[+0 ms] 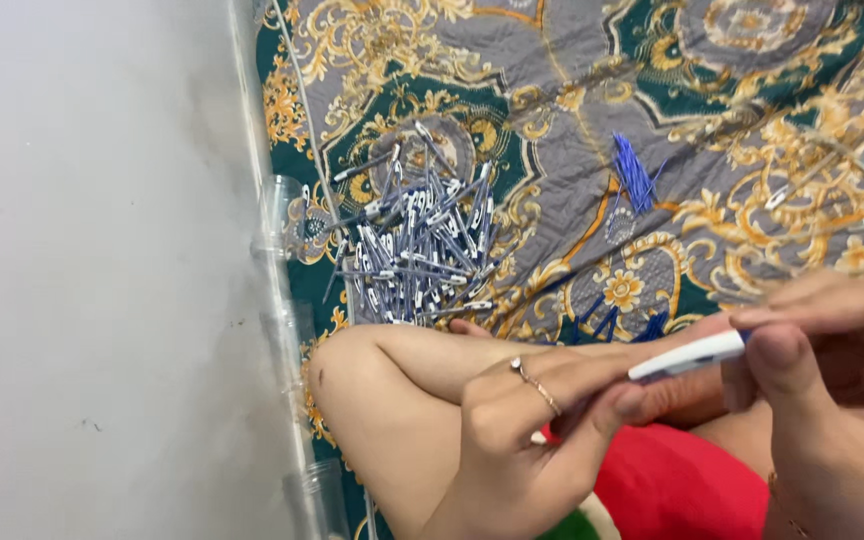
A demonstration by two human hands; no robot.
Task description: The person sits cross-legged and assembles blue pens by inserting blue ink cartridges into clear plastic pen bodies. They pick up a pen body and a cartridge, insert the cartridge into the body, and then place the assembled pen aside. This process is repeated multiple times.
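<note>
Far left, a plain pale wall (pixel 82 270) takes up a third of the view; nothing leans on it except a row of clear plastic cups (pixel 277 215) lined along its foot, likely parked there to stay off the work area. Just right of the cups, a heap of pens (pixel 422 245), blue and white, lies loose and criss-crossed on the patterned bedspread (pixel 572 110), within arm's reach and well short of the cloth's edge at the wall. Below the heap a bare knee (pixel 352 365) is bent up, its shin running right, boxing the pile in from the near side. Further right, a small bundle of thin blue refills (pixel 634 175) sits apart from the heap, seemingly kept separate by kind; a few more blue bits lie near the leg, too small to tell. Open cloth stretches above and right of the refills, free room for either arm. Low centre, the left hand (pixel 527 420), ring on one finger, pinches the near end of a white pen barrel (pixel 687 356) between thumb and fingers. The right hand (pixel 832 400) closes on the barrel's other end, thumb pressed underneath. The barrel is held level above the lap, over red fabric (pixel 677 480), close to the eyes for fine work.
</note>
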